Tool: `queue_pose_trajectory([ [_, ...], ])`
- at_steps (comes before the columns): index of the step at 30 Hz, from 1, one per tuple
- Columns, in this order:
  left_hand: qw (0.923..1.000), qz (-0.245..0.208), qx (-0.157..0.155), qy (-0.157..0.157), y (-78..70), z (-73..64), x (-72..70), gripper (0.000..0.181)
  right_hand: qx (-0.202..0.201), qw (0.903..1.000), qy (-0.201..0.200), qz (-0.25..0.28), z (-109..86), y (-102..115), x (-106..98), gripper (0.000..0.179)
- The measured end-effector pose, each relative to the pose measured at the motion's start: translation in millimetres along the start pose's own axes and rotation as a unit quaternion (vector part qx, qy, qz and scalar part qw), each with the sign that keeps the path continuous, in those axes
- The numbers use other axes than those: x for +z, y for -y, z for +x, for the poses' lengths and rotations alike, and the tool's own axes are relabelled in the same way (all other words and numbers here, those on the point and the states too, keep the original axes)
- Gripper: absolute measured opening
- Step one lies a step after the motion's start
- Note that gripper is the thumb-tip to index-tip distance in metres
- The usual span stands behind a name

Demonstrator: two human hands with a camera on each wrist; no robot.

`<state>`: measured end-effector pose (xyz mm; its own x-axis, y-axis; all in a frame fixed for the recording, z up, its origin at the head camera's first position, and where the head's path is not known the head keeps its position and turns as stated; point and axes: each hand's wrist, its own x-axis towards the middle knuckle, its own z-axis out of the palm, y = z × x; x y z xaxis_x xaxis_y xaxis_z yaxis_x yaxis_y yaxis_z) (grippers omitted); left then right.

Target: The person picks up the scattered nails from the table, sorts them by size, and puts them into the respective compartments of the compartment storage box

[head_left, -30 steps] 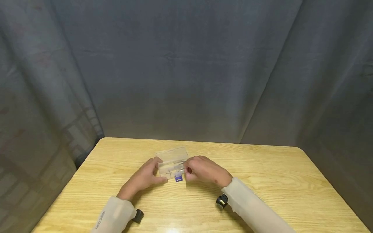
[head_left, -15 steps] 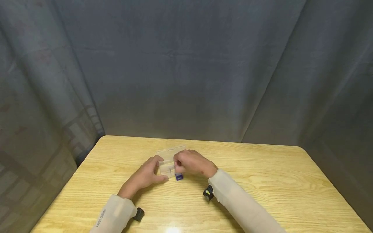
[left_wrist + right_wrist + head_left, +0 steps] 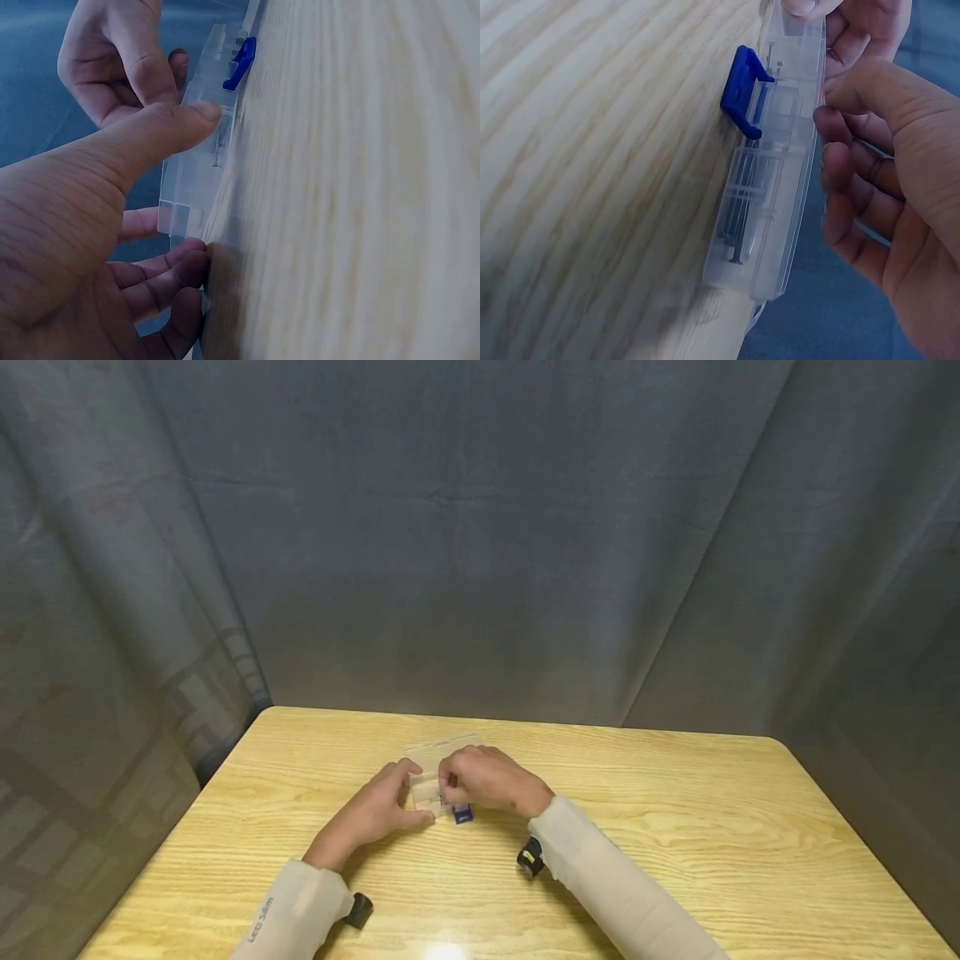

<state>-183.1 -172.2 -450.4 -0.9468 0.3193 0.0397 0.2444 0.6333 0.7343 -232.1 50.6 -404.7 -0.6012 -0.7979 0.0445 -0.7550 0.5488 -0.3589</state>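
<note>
A small clear plastic case [image 3: 426, 787] lies on the table with its lid [image 3: 438, 750] swung up at the back. On its front side a blue latch [image 3: 739, 91] hangs loose. Several long thin metal pieces, like nails or screws [image 3: 739, 217], lie in its right compartment; a small metal piece [image 3: 217, 150] shows in the left part. My left hand [image 3: 384, 806] grips the case's left end between thumb and fingers. Over the middle of the case is my right hand [image 3: 487, 778], fingers curled and tips low; whether they pinch anything is hidden.
The wooden table [image 3: 675, 843] extends around the case on all sides. A grey curtain [image 3: 480, 568] hangs behind its far edge and along both sides. A black wrist camera [image 3: 530, 858] sits under the right sleeve, another [image 3: 359, 911] under the left.
My right hand has moved left from the case's right end to above its middle, covering the latch's top. The left hand keeps its grip on the left end.
</note>
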Motion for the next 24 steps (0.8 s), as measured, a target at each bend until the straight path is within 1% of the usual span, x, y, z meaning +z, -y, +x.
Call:
queue_pose_trajectory([
  [5, 1.0, -0.003, 0.0, 0.0, -0.9, -0.2, 0.0, 0.067, 0.007, 0.9999, -0.011, 0.007, -3.5, -2.7, 0.3, 0.022],
  [9, 1.0, -0.003, 0.0, 0.002, -0.9, 0.2, 0.1, 0.067, 0.011, 0.9996, -0.026, 0.006, -7.6, -4.8, 0.5, 0.016],
  [12, 1.0, -0.001, -0.001, 0.004, -1.7, 0.5, 0.2, 0.071, 0.02, 0.9991, -0.036, 0.004, -13.1, -5.7, 0.1, 0.011],
  [14, 1.0, 0.001, 0.0, 0.005, -1.9, 0.3, -0.5, 0.075, 0.026, 0.9983, -0.051, 0.0, -17.9, -5.9, 0.1, 0.012],
  [19, 0.9998, 0.015, -0.008, 0.01, -2.2, -0.4, -2.5, 0.09, 0.054, 0.9934, -0.1, -0.011, -35.3, -7.4, -1.3, 0.027],
  [22, 0.9993, 0.026, -0.024, 0.01, -5.0, -2.3, -3.3, 0.101, 0.076, 0.9898, -0.12, -0.008, -50.0, -10.0, -3.6, 0.045],
  [24, 0.9988, 0.036, -0.03, 0.009, -8.4, -4.5, -4.7, 0.105, 0.089, 0.9875, -0.13, -0.005, -61.6, -12.2, -4.6, 0.056],
])
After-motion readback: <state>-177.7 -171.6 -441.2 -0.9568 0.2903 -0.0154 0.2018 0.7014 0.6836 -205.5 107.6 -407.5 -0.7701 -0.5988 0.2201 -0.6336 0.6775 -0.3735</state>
